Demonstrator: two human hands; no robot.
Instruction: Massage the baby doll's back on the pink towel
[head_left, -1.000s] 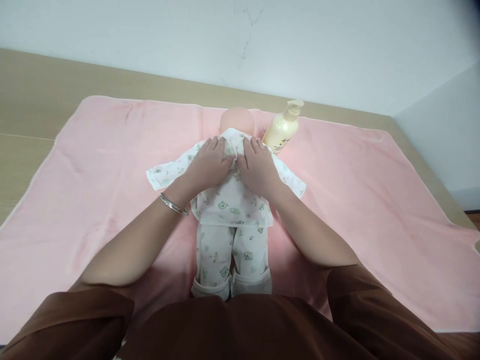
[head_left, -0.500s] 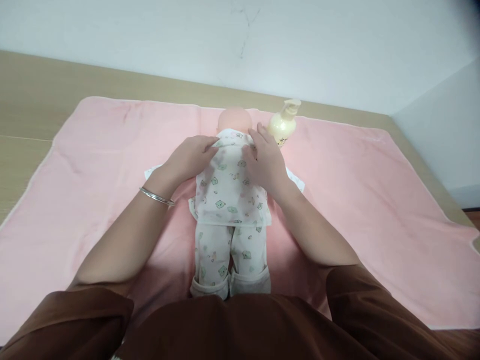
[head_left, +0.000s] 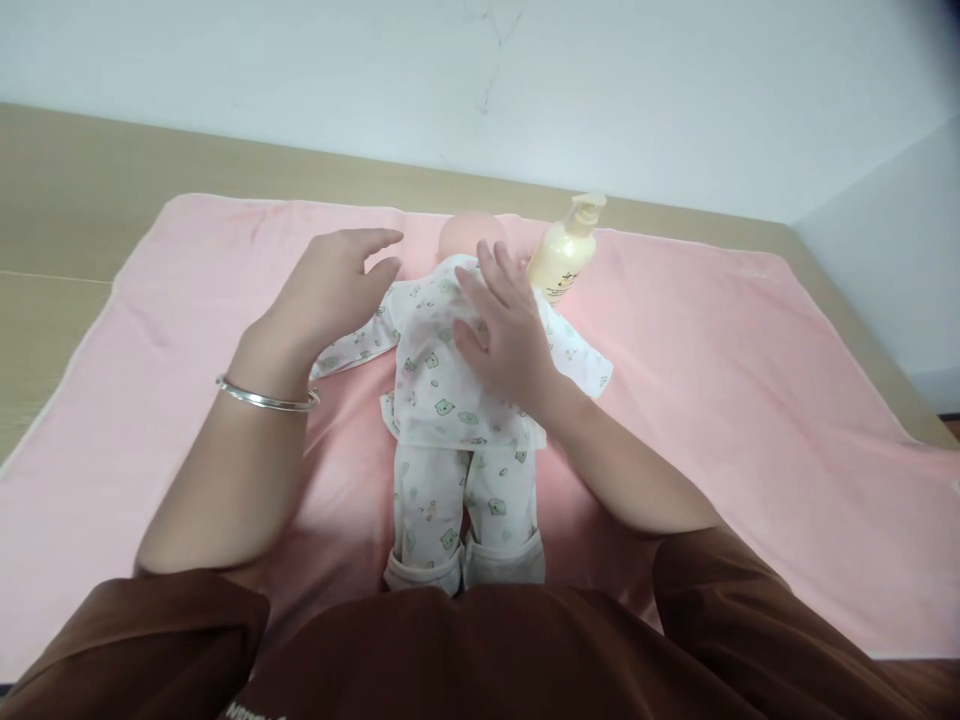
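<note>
We look down past a brown garment (head_left: 465, 660) at a doll (head_left: 469, 425) lying stretched out on a pink blanket (head_left: 750, 400), in the middle of our view. Its bare, rounded head points away from us and its legs point toward us; we cannot tell which way the face is turned. It wears a white long-sleeved top (head_left: 442, 385) and white trousers (head_left: 431, 505), both printed with small green figures, the trouser ends turned up in cuffs.

Our left hand (head_left: 330, 285), a silver bangle (head_left: 266, 400) on its wrist, hovers over the doll's sleeve on the left, thumb and fingers parted, with nothing in its grasp. Our right hand (head_left: 510, 325) is over the upper part of the top, fingers spread and thumb apart, gripping nothing; we cannot tell whether it touches the cloth.

A pale yellow pump bottle (head_left: 562, 255) stands just beside the doll's head, on the right. The blanket covers much of a wood-toned surface (head_left: 60, 190), which meets a white wall (head_left: 300, 80).
</note>
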